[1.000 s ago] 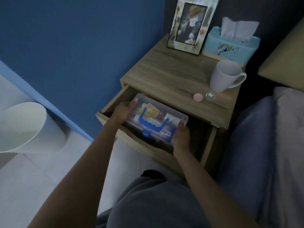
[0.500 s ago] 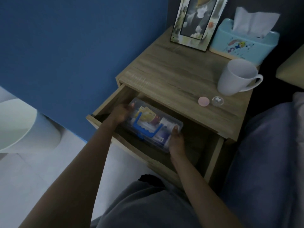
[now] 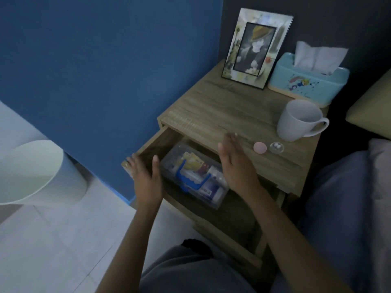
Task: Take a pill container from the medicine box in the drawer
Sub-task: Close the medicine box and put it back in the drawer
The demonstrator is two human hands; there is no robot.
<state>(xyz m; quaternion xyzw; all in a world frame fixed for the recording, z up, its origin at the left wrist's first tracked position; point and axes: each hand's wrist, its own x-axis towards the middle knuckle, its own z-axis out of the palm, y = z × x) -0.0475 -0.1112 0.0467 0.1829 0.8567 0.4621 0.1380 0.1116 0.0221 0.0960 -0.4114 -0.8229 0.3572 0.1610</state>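
A clear plastic medicine box point(image 3: 193, 176) with a blue handle lies inside the open drawer point(image 3: 213, 220) of a wooden nightstand. Packets and tubes show through its closed lid. My left hand point(image 3: 146, 178) hovers open just left of the box, fingers spread over the drawer's left wall. My right hand point(image 3: 236, 166) is open and raised above the box's right end, palm facing left. Neither hand touches the box. A small clear pill container point(image 3: 276, 147) with white pills and its pink lid point(image 3: 260, 147) sit on the nightstand top.
On the nightstand top point(image 3: 224, 115) stand a white mug point(image 3: 298, 120), a light blue tissue box point(image 3: 309, 81) and a photo frame point(image 3: 255, 47). A white bin point(image 3: 36, 172) stands on the floor at left. A blue wall is behind; bedding point(image 3: 347, 204) lies at right.
Both hands held the medicine box's ends and lowered it into the drawer. Now they have let go and lifted away, open, while the box rests in the drawer.
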